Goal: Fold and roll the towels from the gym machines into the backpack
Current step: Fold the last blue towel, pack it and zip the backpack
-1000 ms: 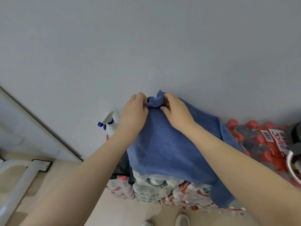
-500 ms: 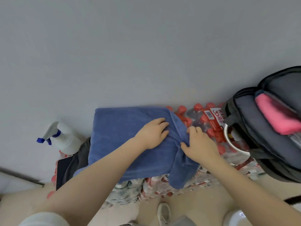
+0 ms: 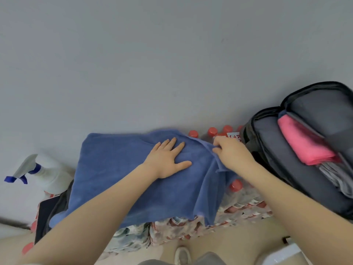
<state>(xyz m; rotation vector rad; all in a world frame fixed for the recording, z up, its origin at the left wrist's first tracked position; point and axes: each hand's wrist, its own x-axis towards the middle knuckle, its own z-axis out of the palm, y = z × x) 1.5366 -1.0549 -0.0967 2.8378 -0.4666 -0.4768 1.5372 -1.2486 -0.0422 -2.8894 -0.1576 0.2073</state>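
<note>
Towel (image 3: 122, 175) first: it's a blue one, spread across the top of shrink-wrapped packs of red-capped bottles (image 3: 236, 196) that sit against a grey wall (image 3: 172, 54). Its near edge hangs down over the front of the packs.

From my feed, the left hand (image 3: 168, 159) lies flat on the cloth, palm down, fingers straight and slightly spread, gripping nothing, just pressing on the fabric. The right hand (image 3: 232, 153) is at the towel's right edge with fingers curled, pinching a fold of blue cloth and bunching it up there.

Just to the right, an open grey backpack (image 3: 267, 150) leans on the same packs, main compartment unzipped. I can see a pink towel (image 3: 303, 146) tucked inside it, with something grey folded (image 3: 336, 176) below that, can't really tell what it is.

On the left there's a white spray bottle (image 3: 47, 175) with a blue trigger, close to the towel's left edge. A dark flat thing (image 3: 47, 213) sticks out from under that corner, maybe a tablet or case, too hidden to call. A white shoe (image 3: 182, 255) shows at the bottom.
</note>
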